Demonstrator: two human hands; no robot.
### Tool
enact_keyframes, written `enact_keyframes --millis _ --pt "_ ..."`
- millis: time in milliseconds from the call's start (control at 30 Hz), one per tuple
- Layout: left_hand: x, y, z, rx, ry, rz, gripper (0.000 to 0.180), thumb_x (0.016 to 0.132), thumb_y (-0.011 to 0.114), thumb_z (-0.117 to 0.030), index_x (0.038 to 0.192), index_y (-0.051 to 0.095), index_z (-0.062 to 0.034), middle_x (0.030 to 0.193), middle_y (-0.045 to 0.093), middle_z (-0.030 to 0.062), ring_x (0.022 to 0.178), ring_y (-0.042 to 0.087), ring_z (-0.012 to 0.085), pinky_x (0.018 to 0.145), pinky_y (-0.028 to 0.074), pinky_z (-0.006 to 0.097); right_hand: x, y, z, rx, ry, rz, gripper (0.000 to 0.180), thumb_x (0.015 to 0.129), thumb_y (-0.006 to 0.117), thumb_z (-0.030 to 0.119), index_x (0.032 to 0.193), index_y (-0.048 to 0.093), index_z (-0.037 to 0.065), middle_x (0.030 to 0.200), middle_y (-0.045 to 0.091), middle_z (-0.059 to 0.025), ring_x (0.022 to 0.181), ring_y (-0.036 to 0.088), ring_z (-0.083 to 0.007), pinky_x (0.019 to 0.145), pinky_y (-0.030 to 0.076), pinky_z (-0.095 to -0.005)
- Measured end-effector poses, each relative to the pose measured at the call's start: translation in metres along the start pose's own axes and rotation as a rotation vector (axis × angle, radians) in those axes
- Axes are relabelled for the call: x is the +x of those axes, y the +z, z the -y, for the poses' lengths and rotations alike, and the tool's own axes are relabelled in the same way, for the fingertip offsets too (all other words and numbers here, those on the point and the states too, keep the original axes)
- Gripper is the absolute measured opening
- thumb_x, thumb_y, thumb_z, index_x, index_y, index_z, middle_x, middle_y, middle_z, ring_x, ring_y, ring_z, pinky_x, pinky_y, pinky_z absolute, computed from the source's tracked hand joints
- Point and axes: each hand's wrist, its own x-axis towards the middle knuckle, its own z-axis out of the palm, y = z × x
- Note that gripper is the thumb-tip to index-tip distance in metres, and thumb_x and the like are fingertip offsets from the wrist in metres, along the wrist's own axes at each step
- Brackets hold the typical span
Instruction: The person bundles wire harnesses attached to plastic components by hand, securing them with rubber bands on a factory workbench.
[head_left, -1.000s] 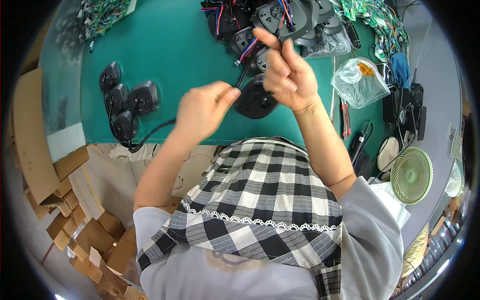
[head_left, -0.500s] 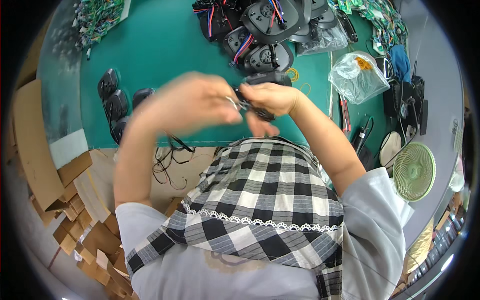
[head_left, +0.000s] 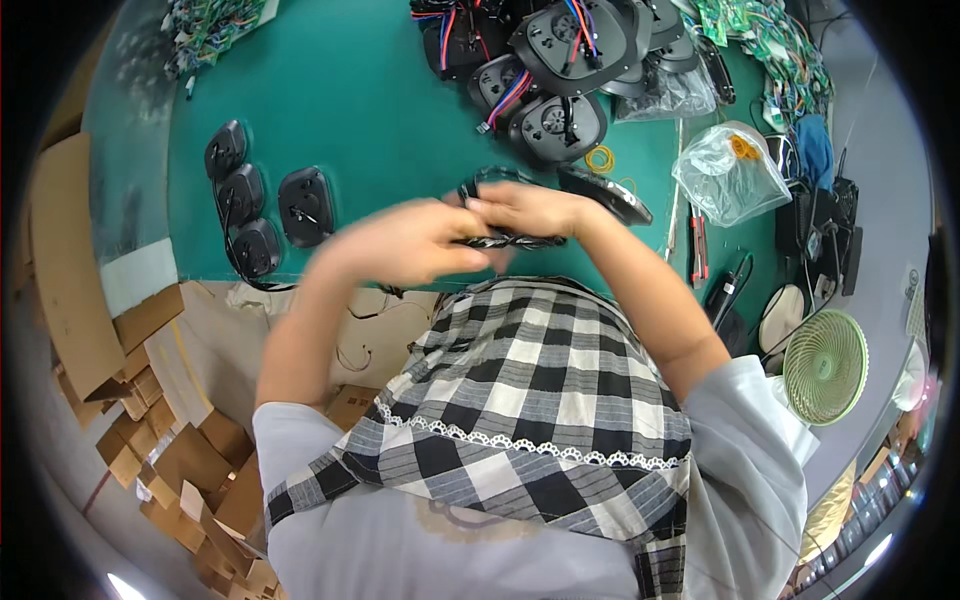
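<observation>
My left hand (head_left: 410, 240), somewhat blurred, has its fingers closed at the left end of a bunched black cable (head_left: 520, 242). My right hand (head_left: 535, 208) lies over the same cable from the right, fingers curled round it near the table's front edge. The two hands almost touch, and their fingertips are partly hidden. Just beyond the right wrist rests a black oval housing (head_left: 607, 195). Left of my left hand, a single black speaker-like unit (head_left: 305, 207) lies on the green mat (head_left: 390, 120), apart from several similar wired units (head_left: 240, 195).
Black housings with red and blue wires (head_left: 560, 125) are piled at the back. Green circuit boards (head_left: 210, 35) lie in both far corners. At right are a clear plastic bag (head_left: 730, 175), a red cutter (head_left: 698, 245) and a green fan (head_left: 825, 367). Cardboard boxes (head_left: 195, 465) fill the lower left floor.
My left hand has moved down and right, closer to my right hand. The black cable now stretches rightward below the hands. Loose cables over the front edge have shifted, and the whole view has turned slightly.
</observation>
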Motion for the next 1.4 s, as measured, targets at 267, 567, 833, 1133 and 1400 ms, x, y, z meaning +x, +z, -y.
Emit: enact_keyframes --millis 267,567,833,1133,1400 --pt "0.035 0.018 0.106 0.044 -0.260 -0.617 0.037 0.095 0.051 -0.034 0.087 0.064 -0.0009 0.082 0.066 0.0171 0.080 0.063 0.0294 0.073 0.050 0.037 -0.026 -0.010 -0.015 1.509 -0.648 -0.101 0.074 0.093 0.039 0.056 0.140 0.032 -0.001 0.084 0.063 -0.0072 0.064 0.059 -0.0132 0.060 0.050 -0.0294" --pt "-0.019 -0.022 0.008 -0.149 0.079 0.038 0.033 0.087 0.063 -0.023 0.110 0.061 0.0012 0.078 0.066 0.0089 0.072 0.059 0.0147 0.067 0.047 0.031 0.004 0.027 -0.031 -0.197 -0.078 -0.334 0.051 0.097 0.045 0.043 0.134 0.047 0.008 0.103 0.065 -0.0175 0.097 0.063 -0.0348 0.088 0.048 -0.0422" --pt "0.047 0.033 0.093 0.521 -0.114 -0.663 0.035 0.093 0.049 -0.040 0.086 0.060 -0.0081 0.081 0.064 0.0206 0.081 0.063 0.0367 0.070 0.049 0.046 -0.027 0.023 -0.018 1.431 -0.649 0.360 0.075 0.093 0.038 0.059 0.139 0.035 -0.001 0.071 0.065 -0.0149 0.047 0.060 -0.0174 0.044 0.050 -0.0258" --pt "-0.023 -0.015 -0.012 -0.085 0.197 0.017 0.018 0.086 0.065 -0.019 0.096 0.064 -0.0029 0.070 0.059 -0.0013 0.058 0.051 0.0063 0.054 0.042 0.023 -0.017 0.026 0.007 0.191 -0.228 -0.444 0.047 0.096 0.048 0.028 0.139 0.040 0.010 0.110 0.061 -0.0227 0.090 0.064 -0.0309 0.079 0.052 -0.0370" --pt "0.051 0.036 0.096 -0.339 -0.120 -0.516 0.048 0.098 0.041 -0.043 0.079 0.058 -0.0033 0.059 0.051 0.0056 0.054 0.049 0.0168 0.053 0.041 0.033 -0.025 0.025 -0.014 1.351 -0.847 -0.066 0.079 0.091 0.054 0.049 0.148 0.018 0.007 0.088 0.067 -0.0110 0.070 0.065 -0.0136 0.062 0.053 -0.0250"
